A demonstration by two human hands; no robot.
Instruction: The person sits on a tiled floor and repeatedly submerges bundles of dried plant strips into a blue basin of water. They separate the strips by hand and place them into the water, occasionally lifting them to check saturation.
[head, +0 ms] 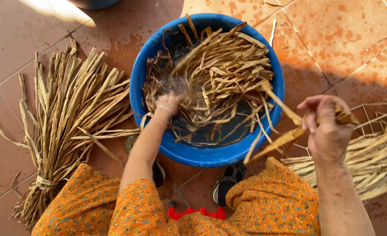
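A round blue basin [146,65] sits on the tiled floor in front of me, holding dark water and a tangle of dried tan plant strips [228,65]. My left hand [169,102] reaches into the basin and presses among the wet strips; it looks blurred, and a thin bracelet circles the wrist. My right hand [327,124] is raised beside the basin's right rim, closed on a few long strips [281,133] that trail back toward the basin.
A tied bundle of dried strips [66,122] lies on the floor at left. Another pile [372,161] rests on a wire rack [377,111] at right. My orange floral clothing [267,205] and dark shoes [228,177] fill the bottom. Terracotta tiles [342,39] look wet and speckled.
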